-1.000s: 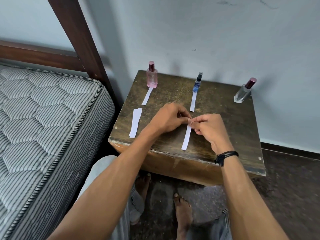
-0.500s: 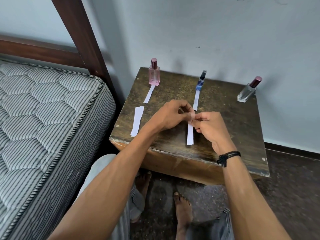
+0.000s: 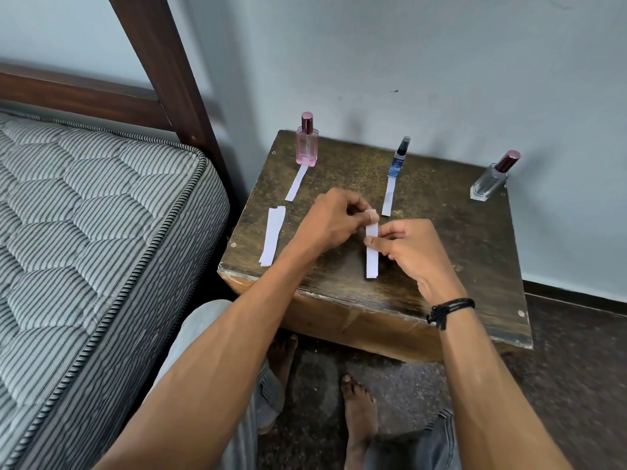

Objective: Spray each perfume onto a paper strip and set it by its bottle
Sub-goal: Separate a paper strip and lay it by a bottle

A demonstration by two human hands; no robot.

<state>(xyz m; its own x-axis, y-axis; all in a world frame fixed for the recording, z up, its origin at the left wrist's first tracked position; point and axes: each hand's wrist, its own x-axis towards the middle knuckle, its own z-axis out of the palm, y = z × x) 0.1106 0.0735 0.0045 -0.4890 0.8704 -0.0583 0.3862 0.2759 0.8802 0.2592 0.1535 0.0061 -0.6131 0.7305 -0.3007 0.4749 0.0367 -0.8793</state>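
Note:
Three perfume bottles stand along the back of the dark wooden table (image 3: 468, 252): a pink bottle (image 3: 307, 144) at the left, a slim blue bottle (image 3: 399, 159) in the middle, a clear bottle (image 3: 492, 178) with a maroon cap at the right. One white strip (image 3: 296, 183) lies in front of the pink bottle, another strip (image 3: 388, 196) in front of the blue one. Over the table's middle, my left hand (image 3: 330, 220) pinches the top of a white paper strip (image 3: 372, 257) and my right hand (image 3: 407, 245) pinches it just below. The strip hangs upright.
A small pile of spare strips (image 3: 272, 235) lies at the table's left edge. A striped mattress (image 3: 84, 232) and a wooden bedpost (image 3: 163, 62) are at the left. The wall runs right behind the bottles. My bare feet (image 3: 358, 412) are on the floor below.
The held strip has swung from slanted to upright, and both hands have shifted slightly along it. The camera has tilted, so the table sits a little more to the right.

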